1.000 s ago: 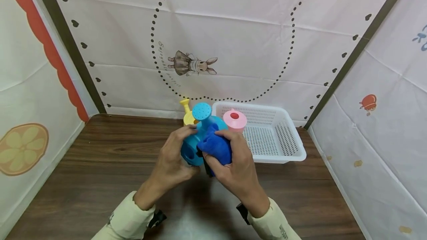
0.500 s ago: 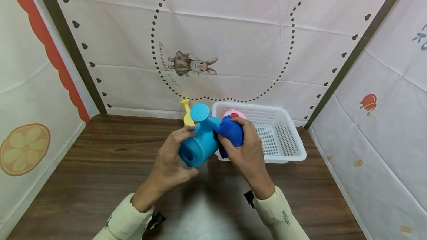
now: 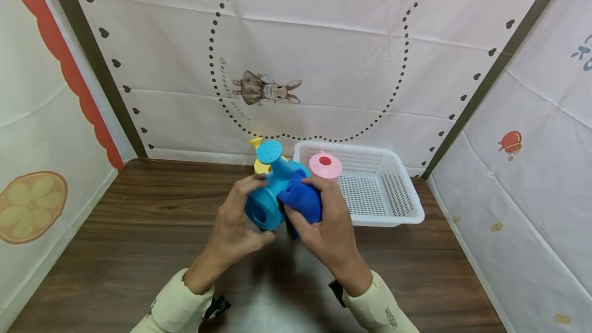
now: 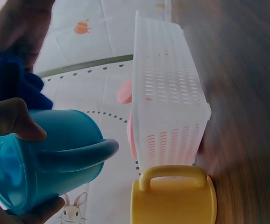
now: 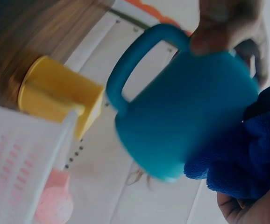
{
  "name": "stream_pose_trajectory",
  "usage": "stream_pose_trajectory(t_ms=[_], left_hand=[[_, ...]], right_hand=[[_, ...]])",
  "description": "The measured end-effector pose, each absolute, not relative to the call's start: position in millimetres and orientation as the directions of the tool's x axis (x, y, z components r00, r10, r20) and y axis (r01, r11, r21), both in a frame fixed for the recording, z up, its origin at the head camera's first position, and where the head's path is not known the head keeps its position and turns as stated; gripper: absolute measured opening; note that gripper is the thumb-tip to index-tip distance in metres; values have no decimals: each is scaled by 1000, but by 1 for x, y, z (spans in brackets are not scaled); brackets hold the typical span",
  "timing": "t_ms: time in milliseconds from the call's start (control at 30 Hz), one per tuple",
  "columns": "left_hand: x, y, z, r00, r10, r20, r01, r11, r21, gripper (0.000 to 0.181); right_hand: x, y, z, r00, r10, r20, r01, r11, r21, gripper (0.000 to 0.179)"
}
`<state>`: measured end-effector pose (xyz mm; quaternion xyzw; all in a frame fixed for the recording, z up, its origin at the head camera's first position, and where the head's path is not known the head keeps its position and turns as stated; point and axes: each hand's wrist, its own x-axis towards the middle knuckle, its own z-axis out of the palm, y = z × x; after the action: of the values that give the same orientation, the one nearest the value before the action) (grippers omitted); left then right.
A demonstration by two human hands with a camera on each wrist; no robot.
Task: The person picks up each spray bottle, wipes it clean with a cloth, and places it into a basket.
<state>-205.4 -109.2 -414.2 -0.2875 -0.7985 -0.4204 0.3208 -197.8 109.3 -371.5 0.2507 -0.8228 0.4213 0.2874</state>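
A light-blue toy watering can (image 3: 264, 203) is held above the table, its round sprinkler head angled up and toward the back. My left hand (image 3: 233, 217) grips it around the top opening, thumb below and fingers above. Bunched in my right hand (image 3: 330, 230) is a dark-blue cloth (image 3: 301, 199), pressed against the side of the can. In the left wrist view the can's handle (image 4: 86, 156) points away from the left hand. The right wrist view shows the cloth (image 5: 247, 158) against the can's lower side (image 5: 191, 102).
A yellow watering can (image 3: 261, 166) stands at the back, partly hidden behind the blue one. Beside it is a white perforated basket (image 3: 407, 204) with a pink watering can (image 3: 326, 167) in its left end. Printed cloth walls (image 3: 324, 66) enclose the wooden table (image 3: 152, 220).
My right hand and the cloth went right across the can, then came back left against its near side. The blue can shifted slightly left, still in my left hand.
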Motion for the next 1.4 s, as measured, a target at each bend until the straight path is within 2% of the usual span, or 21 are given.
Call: stream_pose_trajectory(t_ms=[200, 467, 800, 933, 1233, 1400], left_hand=[[-206, -108, -412, -656, 135, 742, 704, 465, 537, 101], [-205, -108, -412, -696, 70, 714, 671, 417, 613, 105], [-201, -110, -404, -733, 58, 677, 638, 404, 656, 107], [-201, -109, -404, -748, 46, 662, 619, 410, 670, 107], [-200, -105, -404, -813, 0, 582, 531, 411, 741, 108], [-201, -104, -404, -826, -6, 563, 517, 390, 762, 109]], right_hand=[[-188, 103, -371, -646, -212, 733, -712, 514, -479, 64], [-198, 112, -376, -627, -188, 756, -701, 559, -443, 62], [-220, 126, -377, -717, -64, 694, -589, 588, -555, 57], [-217, 123, -376, -720, -63, 691, -590, 579, -563, 57], [-199, 106, -374, -607, -207, 767, -725, 540, -427, 64], [-193, 102, -372, -559, -251, 790, -761, 534, -368, 68]])
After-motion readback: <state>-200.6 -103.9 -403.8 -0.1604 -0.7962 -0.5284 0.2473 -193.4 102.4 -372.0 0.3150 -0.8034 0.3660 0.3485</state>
